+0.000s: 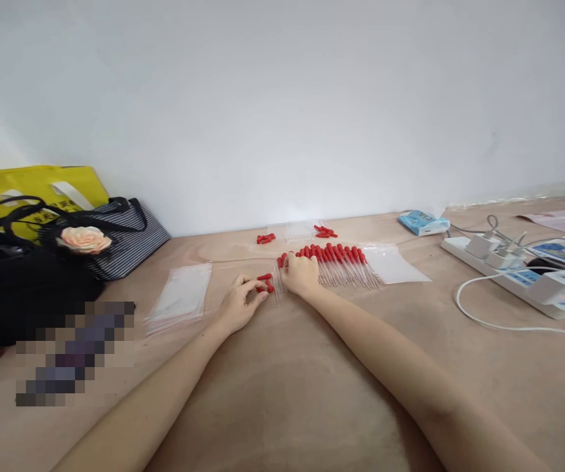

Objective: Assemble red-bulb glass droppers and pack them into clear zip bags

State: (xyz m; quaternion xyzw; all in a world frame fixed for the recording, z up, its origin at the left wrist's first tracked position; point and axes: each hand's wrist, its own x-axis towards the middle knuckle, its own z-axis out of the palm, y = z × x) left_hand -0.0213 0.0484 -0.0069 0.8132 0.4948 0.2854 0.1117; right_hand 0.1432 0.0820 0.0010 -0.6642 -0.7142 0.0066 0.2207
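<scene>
A row of droppers, clear thin tubes with red rubber bulbs, lies side by side on the wooden table. My right hand is at the row's left end, its fingers curled closed on a dropper there; the fingertips are partly hidden. Just to the left, my left hand rests by a few loose red rubber bulbs, its thumb and fingers apart. Behind the row lie two small piles of red bulbs, the left pile and the right pile, with clear tubes between them.
Clear plastic bags lie stacked at the left, and another clear bag touches the row's right end. A power strip with chargers and cables stands right, near a blue tissue pack. Bags, including a yellow one, fill the far left.
</scene>
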